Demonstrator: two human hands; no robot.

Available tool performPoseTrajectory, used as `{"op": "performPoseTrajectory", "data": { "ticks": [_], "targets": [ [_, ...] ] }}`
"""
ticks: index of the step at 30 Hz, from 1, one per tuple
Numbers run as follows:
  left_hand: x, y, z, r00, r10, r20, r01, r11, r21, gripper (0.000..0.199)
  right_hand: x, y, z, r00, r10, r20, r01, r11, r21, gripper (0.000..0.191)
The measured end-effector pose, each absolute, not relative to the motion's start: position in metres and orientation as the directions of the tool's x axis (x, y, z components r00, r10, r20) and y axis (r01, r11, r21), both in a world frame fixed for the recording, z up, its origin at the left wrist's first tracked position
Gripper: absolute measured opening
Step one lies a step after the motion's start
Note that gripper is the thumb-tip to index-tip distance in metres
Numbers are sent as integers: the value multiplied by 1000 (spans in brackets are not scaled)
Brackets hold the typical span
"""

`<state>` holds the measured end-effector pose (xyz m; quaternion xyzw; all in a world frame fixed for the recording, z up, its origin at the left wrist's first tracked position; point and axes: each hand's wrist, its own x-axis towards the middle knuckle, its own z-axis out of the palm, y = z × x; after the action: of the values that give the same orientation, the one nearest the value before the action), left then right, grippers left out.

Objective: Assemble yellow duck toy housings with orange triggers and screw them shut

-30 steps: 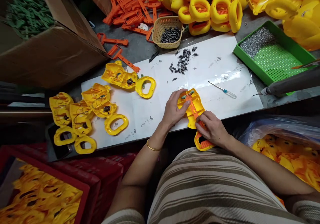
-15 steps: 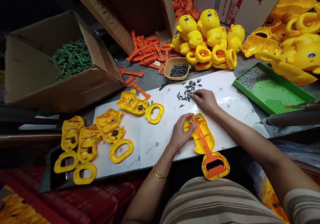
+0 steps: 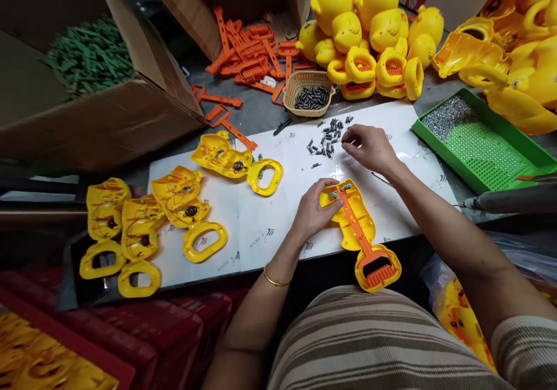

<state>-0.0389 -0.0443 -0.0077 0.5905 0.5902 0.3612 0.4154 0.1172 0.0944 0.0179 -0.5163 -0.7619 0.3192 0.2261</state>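
My left hand (image 3: 319,207) grips the upper end of a yellow duck-shaped shell half (image 3: 351,204), thumb on its inner side. Along the shell lies an orange trigger piece (image 3: 357,227), its ribbed end inside the shell's handle ring; small green parts (image 3: 340,191) sit at its top. My right hand (image 3: 369,146) is pinched just right of a loose pile of small dark springs (image 3: 331,137); what its fingertips hold is too small to make out. A thin metal tool (image 3: 382,179) shows beneath my right wrist.
Several yellow shell halves with wires (image 3: 178,195) lie at left. Behind are a basket of springs (image 3: 310,108), orange pieces (image 3: 252,53) and yellow ducks (image 3: 348,30). A green tray of screws (image 3: 491,146) stands right, a box of green parts (image 3: 143,111) left.
The view has tilted down and shifted. My right hand has drawn slightly away from the springs, uncovering the thin metal tool. My left hand keeps its grip on the shell.
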Motion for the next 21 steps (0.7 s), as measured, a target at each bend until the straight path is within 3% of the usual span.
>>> {"op": "performPoseTrajectory", "data": {
  "ticks": [3,6,10,14,21],
  "targets": [
    [-37,-44,-8,34,996,-80,375,61,925,29,145,58,19,-320,947,-36,239,43,-970,24],
    [-34,-45,-8,27,996,-87,357,72,931,30,166,15,13,-318,933,-167,88,-146,-985,27],
    [-30,-47,-8,5,996,-94,374,85,924,31,169,-27,1,-271,945,-183,87,-165,-982,22],
    [-27,-47,-7,-17,995,-99,382,98,919,30,162,-40,-7,-215,971,-101,189,-61,-980,16],
    [-24,-47,-6,-40,996,-86,411,94,907,29,158,-41,-7,-266,964,16,338,109,-935,11]
  ]
}}
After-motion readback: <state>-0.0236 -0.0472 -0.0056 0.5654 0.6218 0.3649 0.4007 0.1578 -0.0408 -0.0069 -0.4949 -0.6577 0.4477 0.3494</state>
